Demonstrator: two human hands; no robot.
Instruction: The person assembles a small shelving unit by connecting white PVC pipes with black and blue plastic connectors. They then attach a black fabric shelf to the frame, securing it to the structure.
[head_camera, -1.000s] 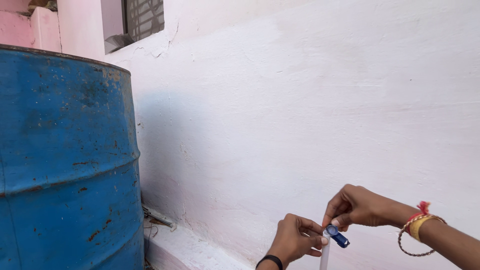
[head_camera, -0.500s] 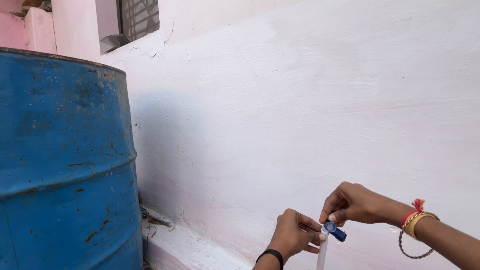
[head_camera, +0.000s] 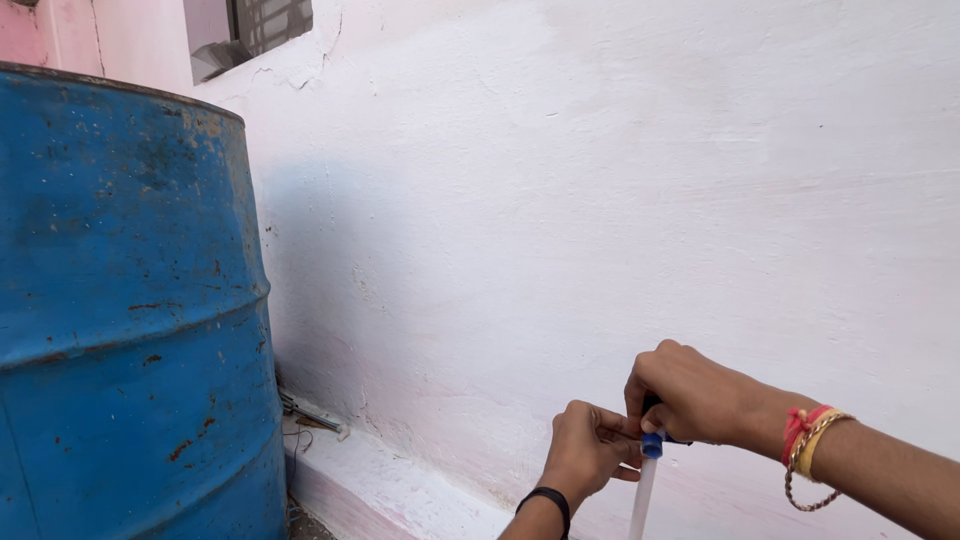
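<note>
Beside the blue drum, we grip a white pipe — left hand pinching it, right hand closed on its blue handle.

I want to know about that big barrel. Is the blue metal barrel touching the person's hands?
No, the big blue metal barrel stands far to the side, while both hands grip the thin white pipe.

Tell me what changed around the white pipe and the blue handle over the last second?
The right hand closed down over the blue handle, which stuck out to the right before and is now mostly hidden beneath the fingers. The left hand stayed beside the top of the white pipe. The blue drum and the white wall stayed as they were.
</note>
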